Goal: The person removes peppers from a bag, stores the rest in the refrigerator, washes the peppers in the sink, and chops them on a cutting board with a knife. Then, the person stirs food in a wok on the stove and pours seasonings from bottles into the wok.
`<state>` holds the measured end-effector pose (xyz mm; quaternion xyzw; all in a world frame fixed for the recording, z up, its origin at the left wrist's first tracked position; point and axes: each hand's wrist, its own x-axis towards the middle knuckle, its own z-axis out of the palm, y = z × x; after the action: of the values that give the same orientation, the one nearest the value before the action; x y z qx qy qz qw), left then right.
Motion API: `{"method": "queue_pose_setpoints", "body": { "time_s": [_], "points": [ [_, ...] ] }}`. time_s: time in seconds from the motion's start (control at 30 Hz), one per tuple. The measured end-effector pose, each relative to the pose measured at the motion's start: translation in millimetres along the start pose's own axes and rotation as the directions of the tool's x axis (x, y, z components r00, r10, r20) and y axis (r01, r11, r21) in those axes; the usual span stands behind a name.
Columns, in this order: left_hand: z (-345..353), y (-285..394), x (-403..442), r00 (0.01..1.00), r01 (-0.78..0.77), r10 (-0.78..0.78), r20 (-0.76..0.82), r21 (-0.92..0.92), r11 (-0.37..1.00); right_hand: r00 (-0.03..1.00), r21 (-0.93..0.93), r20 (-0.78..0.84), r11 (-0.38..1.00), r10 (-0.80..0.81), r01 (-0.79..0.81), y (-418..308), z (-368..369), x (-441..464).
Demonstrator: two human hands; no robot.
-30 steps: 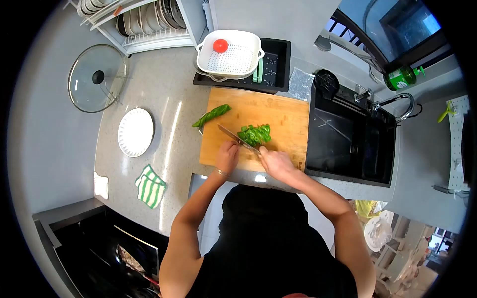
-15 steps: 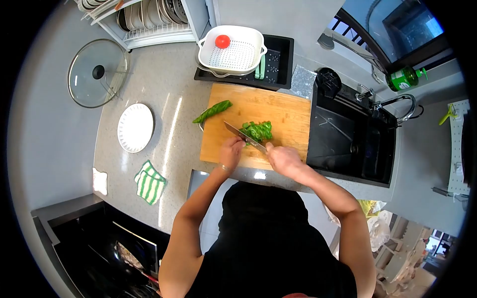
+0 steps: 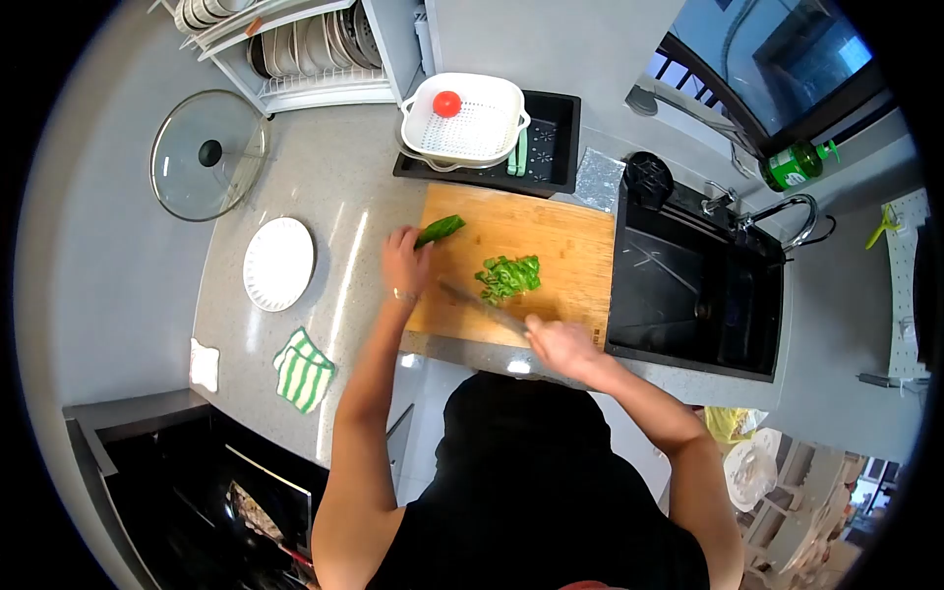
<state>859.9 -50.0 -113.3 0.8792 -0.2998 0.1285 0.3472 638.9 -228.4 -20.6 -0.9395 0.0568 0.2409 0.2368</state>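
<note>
Near the lower right of a rectangular, light-brown wooden cutting board point(image 3: 570, 236), the right hand point(image 3: 562, 344) is wrapped around the handle of a long, grey, metal-bladed knife point(image 3: 489, 311), most of that handle hidden by the fingers. The blade slants up toward the left, just below a loose heap of bright green chopped leaves point(image 3: 509, 276) near the middle of the board; whether it touches the wood is hard to tell.

At the board's left edge, the left hand point(image 3: 405, 262) reaches to the lower end of a long, dark green leafy piece point(image 3: 442, 230) — its upper end lies over the wood, pointing up and to the right. The fingers cover the other end (whether they are closed on it, I cannot tell).

Beyond the board stands a white perforated plastic basket point(image 3: 482, 133) with a round, glossy red item point(image 3: 446, 104) inside, over a black rectangular tray point(image 3: 554, 147). To the right is a black sink point(image 3: 654, 295); well to the left, a round white fluted dish point(image 3: 279, 264) — and nearer the person, a green-and-white striped cloth point(image 3: 304, 372).
</note>
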Motion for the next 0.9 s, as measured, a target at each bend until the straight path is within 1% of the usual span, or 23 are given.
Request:
{"method": "queue_pose_setpoints", "body": {
  "time_s": [0.03,0.1,0.13,0.23,0.27,0.33,0.4,0.43,0.5,0.53,0.63,0.7,0.8,0.9],
  "points": [
    [-5,3,12,0.999,-0.005,0.004,0.034,0.038,0.999,0.999,-0.003,-0.034,0.999,-0.038,0.037,2,6,-1],
    [17,-19,13,0.991,-0.015,0.015,0.132,0.004,1.000,0.988,-0.016,-0.106,0.993,-0.114,0.113,12,25,6],
    [22,-22,16,0.983,-0.018,0.020,0.181,-0.012,1.000,0.994,0.032,-0.089,0.997,-0.061,0.064,18,27,9],
    [21,-16,14,0.976,-0.045,0.059,0.211,-0.067,0.997,0.983,0.124,-0.165,0.990,0.081,-0.061,40,19,6],
    [19,-8,9,0.981,-0.096,0.113,0.158,-0.111,0.989,0.977,0.149,-0.164,0.982,0.136,-0.112,47,16,3],
    [15,23,-4,0.976,-0.201,0.212,0.042,-0.183,0.962,0.961,0.229,-0.226,0.968,0.159,-0.106,67,20,-1],
    [28,38,-29,0.956,-0.277,0.292,0.023,-0.253,0.927,0.950,0.305,-0.260,0.948,0.174,-0.090,86,32,-2],
    [31,43,-41,0.944,-0.311,0.329,0.014,-0.288,0.906,0.952,0.301,-0.254,0.949,0.172,-0.091,86,33,-3],
    [31,49,-61,0.940,-0.311,0.335,0.070,-0.233,0.921,0.954,0.297,-0.244,0.950,0.175,-0.098,85,32,-6],
    [31,52,-64,0.936,-0.314,0.338,0.096,-0.206,0.927,0.954,0.241,-0.245,0.964,0.171,-0.111,79,27,-8],
    [25,54,-63,0.941,-0.278,0.323,0.100,-0.316,0.907,0.961,0.096,-0.231,0.986,0.155,-0.136,49,8,-15],
    [23,49,-59,0.926,-0.300,0.355,0.130,-0.318,0.899,0.970,0.020,-0.201,0.991,0.136,-0.135,33,-2,-20],
    [25,48,-49,0.914,-0.319,0.377,0.150,-0.311,0.895,0.982,-0.150,-0.135,0.977,0.130,-0.150,18,-6,-24],
    [31,49,-45,0.915,-0.321,0.375,0.150,-0.294,0.900,0.984,-0.147,-0.140,0.980,0.111,-0.132,16,6,-17]
  ]
}}
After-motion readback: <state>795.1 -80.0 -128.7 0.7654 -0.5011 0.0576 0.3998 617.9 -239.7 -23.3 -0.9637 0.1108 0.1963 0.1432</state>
